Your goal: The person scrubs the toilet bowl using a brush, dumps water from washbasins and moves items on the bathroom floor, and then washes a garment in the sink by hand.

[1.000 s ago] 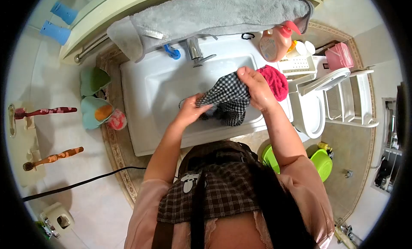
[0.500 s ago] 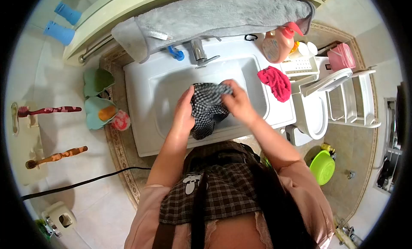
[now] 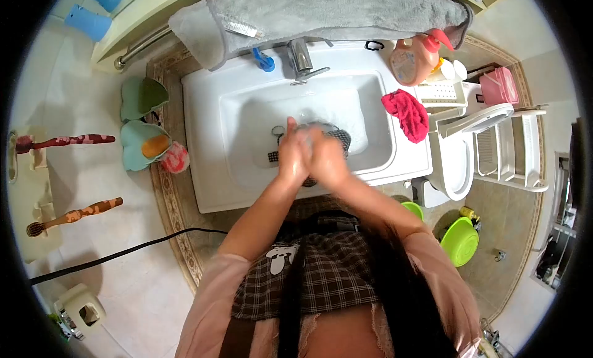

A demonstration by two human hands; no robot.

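A black-and-white checked cloth (image 3: 340, 139) hangs and spreads over the white sink basin (image 3: 238, 120), with a thin dark loop at its left. My left hand (image 3: 293, 154) and my right hand (image 3: 326, 154) are pressed together over it, closed on part of the cloth. One digit of the left hand points up toward the faucet. Motion blurs the right hand's fingers, and the cloth between the palms is mostly hidden. Wet-looking glints show in the basin behind the hands. The chrome faucet (image 3: 299, 58) stands beyond them.
A red cloth (image 3: 407, 115) lies on the sink's right rim, near an orange pump bottle (image 3: 415, 60). A blue object (image 3: 264, 60) stands left of the faucet. Grey towel (image 3: 333, 15) drapes behind. A toilet (image 3: 451, 166) and green basin (image 3: 460, 242) are at right.
The checked cloth is lower and spread out, no longer bunched up between separated hands. My right hand has moved left against my left hand. The view has shifted slightly.
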